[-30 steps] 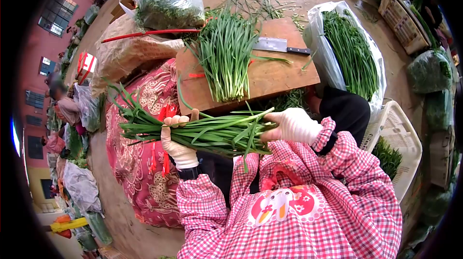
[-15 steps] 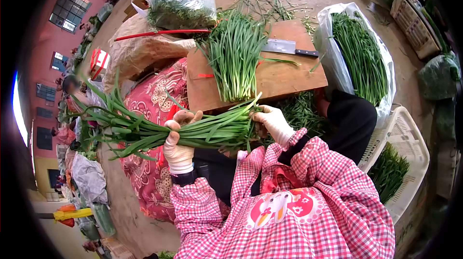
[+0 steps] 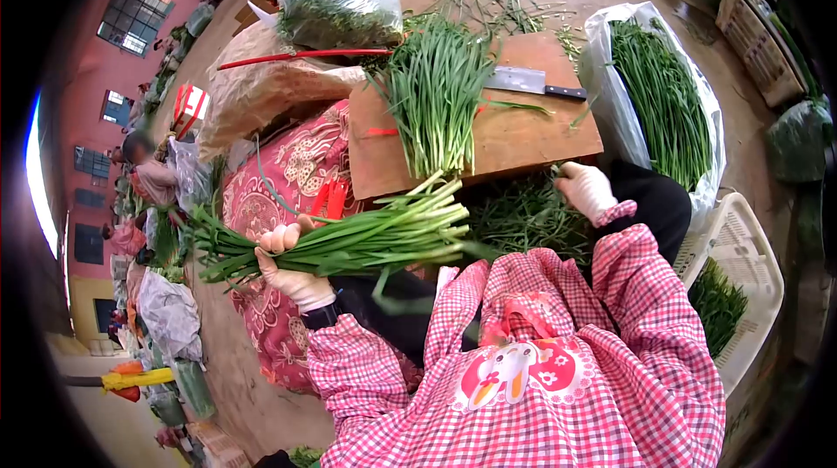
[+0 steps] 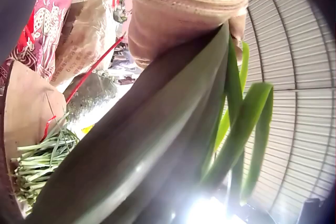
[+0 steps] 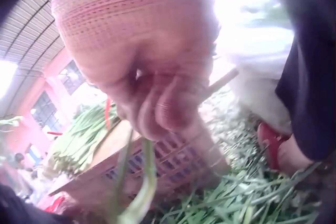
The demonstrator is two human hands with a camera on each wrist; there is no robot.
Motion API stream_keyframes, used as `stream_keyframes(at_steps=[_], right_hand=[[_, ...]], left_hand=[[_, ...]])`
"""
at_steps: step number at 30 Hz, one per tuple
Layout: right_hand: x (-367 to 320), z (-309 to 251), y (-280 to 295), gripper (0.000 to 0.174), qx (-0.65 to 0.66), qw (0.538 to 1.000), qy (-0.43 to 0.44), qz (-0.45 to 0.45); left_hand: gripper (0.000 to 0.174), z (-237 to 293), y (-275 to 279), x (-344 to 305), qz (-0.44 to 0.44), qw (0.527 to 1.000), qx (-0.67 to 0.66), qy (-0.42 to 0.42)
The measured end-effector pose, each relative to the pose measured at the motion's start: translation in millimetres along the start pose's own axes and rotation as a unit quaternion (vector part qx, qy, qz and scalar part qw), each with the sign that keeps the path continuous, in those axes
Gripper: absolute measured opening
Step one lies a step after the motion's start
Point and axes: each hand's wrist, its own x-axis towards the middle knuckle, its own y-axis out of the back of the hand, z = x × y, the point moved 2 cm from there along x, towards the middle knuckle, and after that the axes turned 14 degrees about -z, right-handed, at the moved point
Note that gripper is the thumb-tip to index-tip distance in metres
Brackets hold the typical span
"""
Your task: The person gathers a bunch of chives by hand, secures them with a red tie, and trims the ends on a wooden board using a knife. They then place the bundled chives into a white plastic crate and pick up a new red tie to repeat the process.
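Note:
My left hand [image 3: 292, 272], in a white knit glove with bare fingertips, grips a bunch of garlic chives [image 3: 384, 228] around its leafy part. The pale cut ends point right, toward the board. In the left wrist view dark, close leaves [image 4: 157, 124] fill the middle. My right hand [image 3: 588, 191] is beyond the board's front right corner, over a heap of loose leaves [image 3: 532, 217]. Its fingers are curled, and in the right wrist view they pinch a few stray chive leaves [image 5: 142, 198] that hang down.
A wooden board [image 3: 540, 137] bears a large chive bunch [image 3: 436, 106] and a cleaver [image 3: 523, 80]. Right of it stand a plastic bag of chives [image 3: 658, 102] and a white crate [image 3: 758, 294]. Red ties [image 3: 331, 198] lie on the patterned cloth bundle [image 3: 288, 163] at left.
My right hand has left the bunch's cut ends and moved right, over the heap of leaves. The left hand still holds the bunch, now slightly farther left.

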Motion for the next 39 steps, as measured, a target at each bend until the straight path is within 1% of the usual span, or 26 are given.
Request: stream_keyframes(at_steps=[2,4,6,7,8,11,14,15,16,18,19,20,22,23,24,26,28,30,31,32,33,34,36,37,38,39], right_hand=[[-8.6,-6.8,20.3,0.034,-0.222,0.973,-0.042,-0.057],[-23.6,-38.1,25.6,0.042,-0.219,0.972,-0.023,-0.086],[-30.5,-62.6,19.2,0.054,-0.134,0.974,0.182,0.004],[-31.8,-77.9,16.5,0.053,-0.030,0.973,0.219,-0.062],[-33.8,-96.4,15.0,0.052,0.073,0.956,0.253,-0.127],[-47.4,-146.5,12.7,0.043,0.295,0.888,0.191,-0.296],[-39.3,-160.9,-14.4,0.043,0.259,0.834,0.305,-0.381],[-38.2,-164.4,-26.0,0.042,0.253,0.822,0.293,-0.418],[-34.3,-162.2,-44.6,0.041,0.274,0.807,0.328,-0.408],[-33.2,-153.8,-73.3,0.039,0.391,0.751,0.308,-0.434],[-37.7,-165.4,-73.4,0.037,0.348,0.761,0.423,-0.348],[-40.7,-160.9,-84.6,0.036,0.420,0.771,0.280,-0.388],[-42.9,-156.8,-82.4,0.038,0.545,0.686,0.265,-0.402],[-45.0,-149.3,-81.9,0.040,0.570,0.700,0.202,-0.379],[-48.4,-151.4,-78.9,0.043,0.653,0.645,0.144,-0.370],[-60.3,-147.6,-54.4,0.045,0.687,0.597,0.218,-0.353],[-50.2,-107.9,-42.8,0.038,0.618,0.606,0.257,-0.431],[-54.2,-90.6,-0.6,0.034,0.347,0.811,0.199,-0.426],[-53.7,-87.9,15.2,0.033,0.154,0.884,0.134,-0.422],[-50.0,-83.7,26.3,0.031,-0.048,0.915,0.064,-0.395],[-54.1,-82.9,31.9,0.035,-0.248,0.927,0.129,-0.249],[-54.0,-88.4,38.3,0.037,-0.360,0.905,0.200,-0.109],[-62.2,-123.1,52.3,0.041,-0.129,0.955,0.250,-0.097],[-64.7,-142.7,50.6,0.039,0.086,0.944,0.283,-0.143],[-68.2,-167.9,48.4,0.034,0.224,0.916,0.267,-0.201],[-58.6,-177.8,34.3,0.033,0.289,0.888,0.292,-0.206]], left_hand=[[0.037,7.3,13.8,-2.5,-0.001,0.999,-0.035,-0.030],[0.037,10.8,20.1,-1.2,0.015,0.999,0.016,-0.048],[0.035,10.6,23.5,-0.9,0.016,0.998,0.038,-0.040],[0.035,2.9,14.8,1.2,0.037,0.997,-0.044,-0.048],[0.035,-1.2,12.4,1.9,0.038,0.997,-0.043,-0.048],[0.037,-12.3,2.8,5.7,0.030,0.983,-0.182,0.026],[0.037,-22.9,-9.8,13.6,-0.029,0.980,-0.193,0.044],[0.036,-24.8,-12.8,16.1,-0.031,0.984,-0.171,0.048],[0.035,-25.9,-16.8,17.7,-0.033,0.987,-0.146,0.050],[0.037,-28.3,-24.1,21.9,-0.031,0.990,-0.125,0.053],[0.035,-26.8,-21.6,23.0,-0.045,0.992,-0.106,0.058],[0.034,-25.2,-20.2,24.1,-0.059,0.992,-0.088,0.065],[0.034,-23.7,-22.3,26.7,-0.067,0.992,-0.087,0.069],[0.034,-22.0,-21.8,27.0,-0.066,0.993,-0.076,0.068],[0.034,-20.6,-22.6,27.5,-0.065,0.993,-0.067,0.066],[0.034,-14.1,-22.9,28.6,-0.046,0.996,-0.056,0.056],[0.034,-4.8,-20.0,31.5,-0.063,0.995,-0.061,0.045],[0.035,4.1,-18.5,32.5,-0.056,0.996,-0.052,0.048],[0.035,6.4,-21.9,34.2,-0.067,0.996,-0.033,0.056],[0.035,7.9,-25.5,36.0,-0.078,0.995,-0.015,0.062],[0.037,6.2,-30.8,37.3,-0.063,0.996,0.010,0.063],[0.039,3.0,-35.2,39.0,-0.059,0.995,0.047,0.064],[0.038,-11.8,-43.9,41.8,-0.062,0.992,0.088,0.070],[0.038,-20.4,-46.1,42.3,-0.066,0.988,0.117,0.074],[0.043,-36.3,-67.0,47.2,-0.044,0.977,0.195,0.074],[0.040,-46.7,-68.2,48.1,-0.066,0.976,0.186,0.092]])
